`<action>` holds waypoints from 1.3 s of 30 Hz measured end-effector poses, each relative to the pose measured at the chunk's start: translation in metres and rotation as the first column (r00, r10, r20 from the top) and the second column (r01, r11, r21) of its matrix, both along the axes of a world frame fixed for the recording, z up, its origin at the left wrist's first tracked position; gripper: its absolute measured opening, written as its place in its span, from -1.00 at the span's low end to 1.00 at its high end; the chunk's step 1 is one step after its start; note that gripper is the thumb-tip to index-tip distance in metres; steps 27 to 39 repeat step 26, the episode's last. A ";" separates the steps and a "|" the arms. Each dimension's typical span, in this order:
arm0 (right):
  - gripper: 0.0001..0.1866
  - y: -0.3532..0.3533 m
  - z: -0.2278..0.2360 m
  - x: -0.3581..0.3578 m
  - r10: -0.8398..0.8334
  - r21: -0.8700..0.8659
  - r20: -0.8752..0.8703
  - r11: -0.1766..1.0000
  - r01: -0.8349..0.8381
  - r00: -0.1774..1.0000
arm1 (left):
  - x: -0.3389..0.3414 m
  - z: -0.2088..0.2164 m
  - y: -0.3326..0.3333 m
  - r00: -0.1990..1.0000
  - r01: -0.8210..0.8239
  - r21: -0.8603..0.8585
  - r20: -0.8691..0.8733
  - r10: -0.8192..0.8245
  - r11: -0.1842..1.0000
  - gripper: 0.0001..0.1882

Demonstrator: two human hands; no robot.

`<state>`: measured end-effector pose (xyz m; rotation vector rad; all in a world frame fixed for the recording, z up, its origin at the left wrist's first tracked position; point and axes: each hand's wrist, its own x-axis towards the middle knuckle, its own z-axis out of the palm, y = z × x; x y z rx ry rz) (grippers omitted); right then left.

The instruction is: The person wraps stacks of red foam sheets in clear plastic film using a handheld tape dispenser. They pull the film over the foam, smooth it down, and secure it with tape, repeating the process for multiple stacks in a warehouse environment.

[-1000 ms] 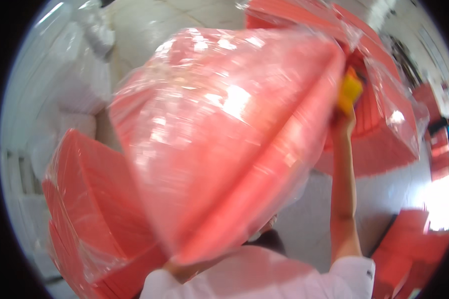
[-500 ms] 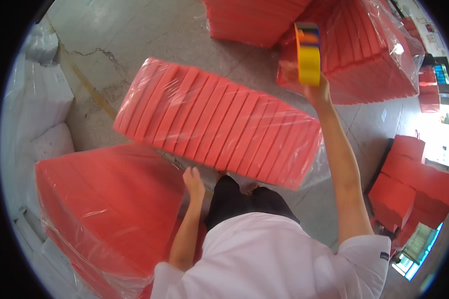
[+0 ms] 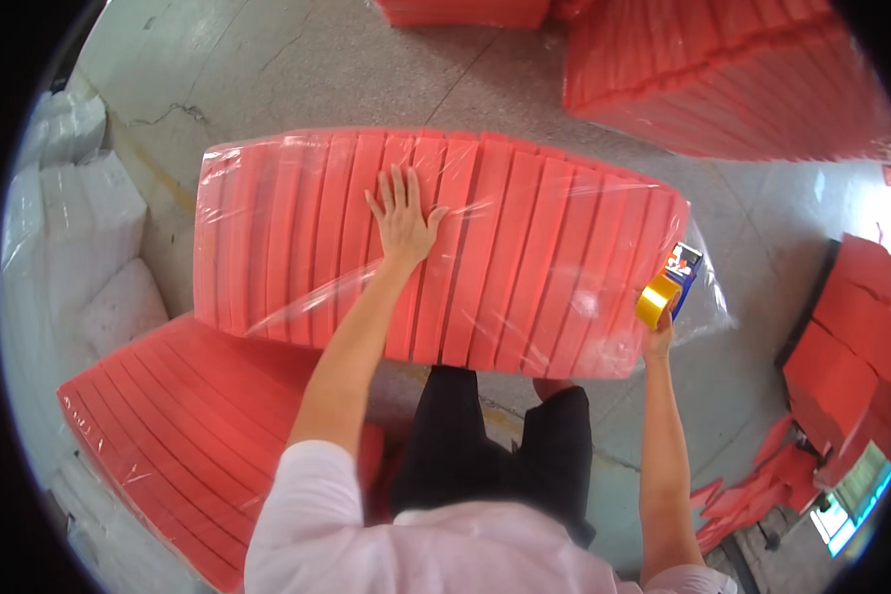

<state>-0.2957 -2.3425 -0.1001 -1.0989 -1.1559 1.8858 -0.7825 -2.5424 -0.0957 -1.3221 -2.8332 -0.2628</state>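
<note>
In front of me lies a long bundle of red foam sheets (image 3: 525, 257), stacked side by side inside clear plastic wrap. My left hand (image 3: 406, 220) rests flat on top of it, left of its middle, with the fingers spread. At the bundle's right end, my right hand (image 3: 657, 335) grips a tape dispenser (image 3: 679, 273) with a blue body and a roll of shiny yellow tape (image 3: 657, 300). The dispenser is close beside the end of the bundle; whether it touches the wrap I cannot tell. Loose clear film (image 3: 708, 287) sticks out past that end.
Another wrapped red bundle (image 3: 168, 426) lies at the near left, close against the first. Larger red stacks (image 3: 723, 89) stand at the far right. White wrapped blocks (image 3: 79, 218) line the left side. More red foam pieces (image 3: 841, 346) lie at the right on the grey floor (image 3: 297, 69).
My left hand has moved up and right onto the wrapped bundle. My right hand has come down with the tape dispenser to the bundle's right end. The bundle appears less slanted.
</note>
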 end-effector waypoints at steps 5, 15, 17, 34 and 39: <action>-0.52 0.029 -0.014 -0.024 0.109 -0.191 -0.184 0.971 -0.144 0.977 | -0.022 -0.035 0.016 1.000 0.004 -0.112 -0.031 -0.007 0.994 -0.16; -0.46 0.091 -0.033 -0.083 0.307 0.011 -0.102 0.952 -0.307 0.946 | 0.011 -0.049 0.105 0.982 -0.060 -0.102 -0.186 0.040 0.993 -0.14; -0.49 0.093 -0.069 -0.064 0.168 0.168 0.193 0.965 -0.202 0.967 | 0.015 -0.019 0.120 0.999 0.028 -0.095 0.025 -0.025 0.995 -0.14; -0.23 0.043 0.025 -0.255 0.469 -0.035 -0.274 0.868 -0.496 0.840 | -0.219 -0.023 -0.075 0.859 -0.411 0.034 -0.320 0.400 0.911 -0.01; -0.23 0.043 0.025 -0.255 0.469 -0.035 -0.274 0.868 -0.496 0.840 | -0.219 -0.023 -0.075 0.859 -0.411 0.034 -0.320 0.400 0.911 -0.01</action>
